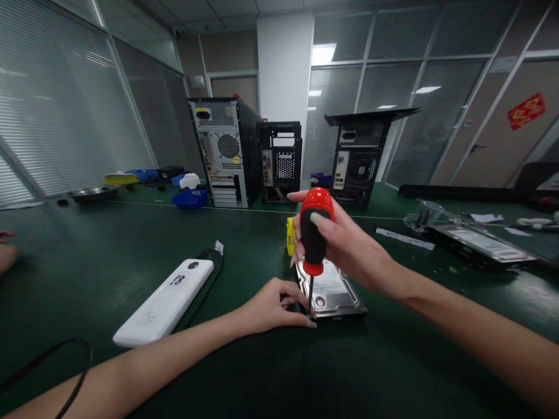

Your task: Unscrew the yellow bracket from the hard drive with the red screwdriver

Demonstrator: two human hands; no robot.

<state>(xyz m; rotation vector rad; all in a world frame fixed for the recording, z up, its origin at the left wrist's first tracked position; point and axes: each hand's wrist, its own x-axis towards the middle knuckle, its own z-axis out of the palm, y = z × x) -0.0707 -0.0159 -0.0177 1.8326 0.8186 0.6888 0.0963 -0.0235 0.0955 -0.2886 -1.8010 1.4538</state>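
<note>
A silver hard drive (pixel 336 291) lies flat on the dark green table (pixel 244 378) in front of me. My right hand (pixel 349 238) is closed round the red and black handle of a screwdriver (pixel 315 233). The shaft points down, its tip at the drive's near left corner. At that same corner my left hand (pixel 279 305) grips the drive's edge with bent fingers and thumb. Whatever sits under the tip is too small to make out. Just behind the drive stands a yellow object (pixel 290 236), partly hidden by my right hand.
Left of the drive lies a white power bank (pixel 166 302) with a black cable. Computer cases (pixel 227 151) stand along the back, near a blue tray (pixel 190 198). Another hard drive (pixel 480 241) and a paper strip (pixel 405 238) are at right. Another person's hand (pixel 6 250) shows at far left.
</note>
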